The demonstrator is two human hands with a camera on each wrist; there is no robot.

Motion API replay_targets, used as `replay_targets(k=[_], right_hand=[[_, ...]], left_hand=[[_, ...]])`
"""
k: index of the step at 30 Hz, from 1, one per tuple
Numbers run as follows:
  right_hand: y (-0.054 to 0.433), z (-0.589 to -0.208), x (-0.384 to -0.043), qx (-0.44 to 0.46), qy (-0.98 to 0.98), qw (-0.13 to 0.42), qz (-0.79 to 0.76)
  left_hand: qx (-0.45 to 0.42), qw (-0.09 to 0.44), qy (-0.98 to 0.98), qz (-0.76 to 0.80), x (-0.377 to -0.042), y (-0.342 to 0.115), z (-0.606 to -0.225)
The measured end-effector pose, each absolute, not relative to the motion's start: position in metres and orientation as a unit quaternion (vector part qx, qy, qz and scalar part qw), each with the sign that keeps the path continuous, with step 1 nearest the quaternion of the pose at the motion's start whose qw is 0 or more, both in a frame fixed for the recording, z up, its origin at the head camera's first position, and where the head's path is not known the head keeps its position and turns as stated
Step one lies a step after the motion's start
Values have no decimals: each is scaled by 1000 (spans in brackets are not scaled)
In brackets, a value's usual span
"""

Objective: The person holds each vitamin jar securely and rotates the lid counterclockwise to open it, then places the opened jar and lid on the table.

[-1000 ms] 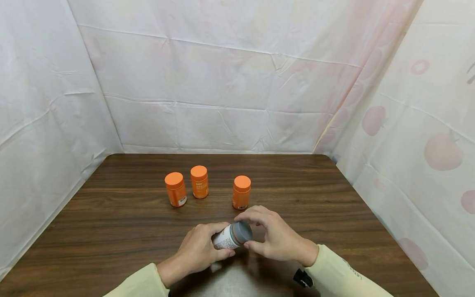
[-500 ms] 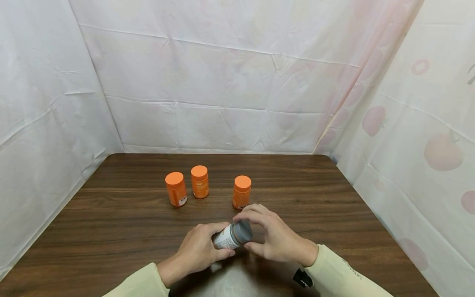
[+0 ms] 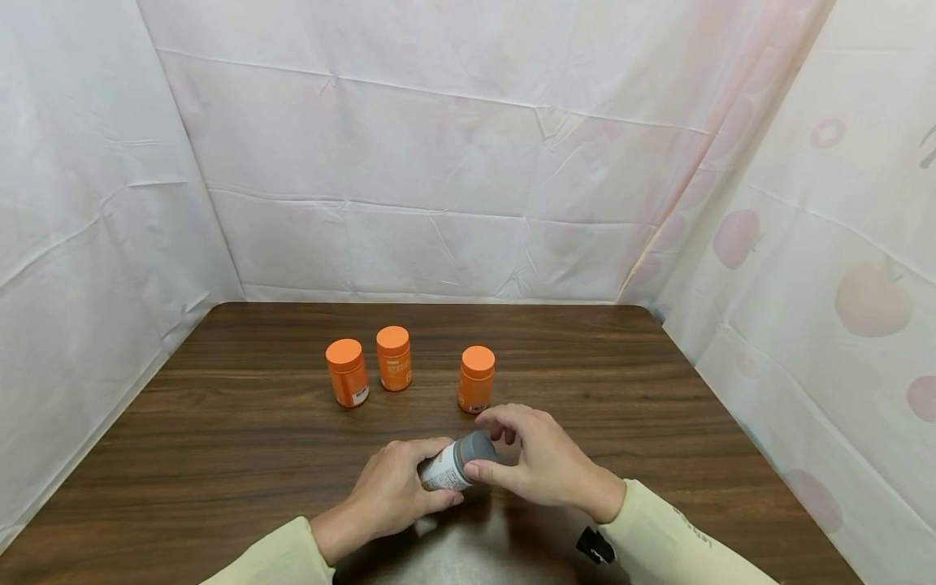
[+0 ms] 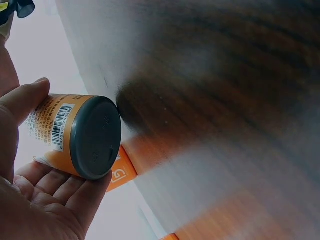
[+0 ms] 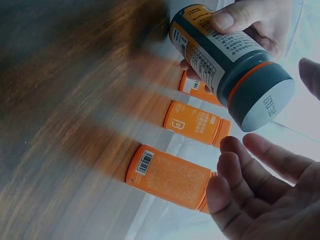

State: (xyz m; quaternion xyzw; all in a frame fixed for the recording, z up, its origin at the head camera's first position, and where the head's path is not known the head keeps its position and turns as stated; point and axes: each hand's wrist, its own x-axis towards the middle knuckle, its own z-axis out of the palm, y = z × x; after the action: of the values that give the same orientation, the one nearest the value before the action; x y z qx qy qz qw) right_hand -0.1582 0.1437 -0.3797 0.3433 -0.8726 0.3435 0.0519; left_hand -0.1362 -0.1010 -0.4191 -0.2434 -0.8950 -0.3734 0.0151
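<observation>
My left hand (image 3: 395, 487) grips a pill bottle (image 3: 442, 471) that has a white and orange label. Its dark grey cap (image 3: 478, 445) tilts up toward the right hand. In the left wrist view, thumb and fingers wrap the label, and the bottle's dark base (image 4: 97, 139) faces outward. Beside the cap is my right hand (image 3: 544, 463), fingers loosely bent. The right wrist view has a gap between the right fingers (image 5: 260, 185) and the capped end (image 5: 262, 95), with nothing held. An orange thread of ring shows below the cap.
Three orange bottles stand upright on the dark wooden table (image 3: 219, 455): one at left (image 3: 347, 382), one just right of it (image 3: 395, 366), and a third bottle (image 3: 476, 388) directly beyond the right hand. White sheets (image 3: 439, 162) hang around the table.
My right fingers have come off the cap and shifted slightly right, while the right thumb has swung up in front of the cap. The left hand and its bottle stay in place.
</observation>
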Motion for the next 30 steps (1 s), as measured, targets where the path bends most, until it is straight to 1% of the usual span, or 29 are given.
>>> replay_targets(k=[6,12,22,30], right_hand=[[141,-379,-158,310,-886,27,344],[140,-379,-158,304,-887,12,348],[142,-380,-160,339,-872,19,352],[145,-380,-162,389,-858,47,334]], left_hand=[[-243,17,-895,-375,-136,-101,-419],[-242,11,-895,-374,-136,-101,-419],[-243,20,-895,-373,-137,-100,-420],[-242,22,-897,-370,-137,-100,-420]])
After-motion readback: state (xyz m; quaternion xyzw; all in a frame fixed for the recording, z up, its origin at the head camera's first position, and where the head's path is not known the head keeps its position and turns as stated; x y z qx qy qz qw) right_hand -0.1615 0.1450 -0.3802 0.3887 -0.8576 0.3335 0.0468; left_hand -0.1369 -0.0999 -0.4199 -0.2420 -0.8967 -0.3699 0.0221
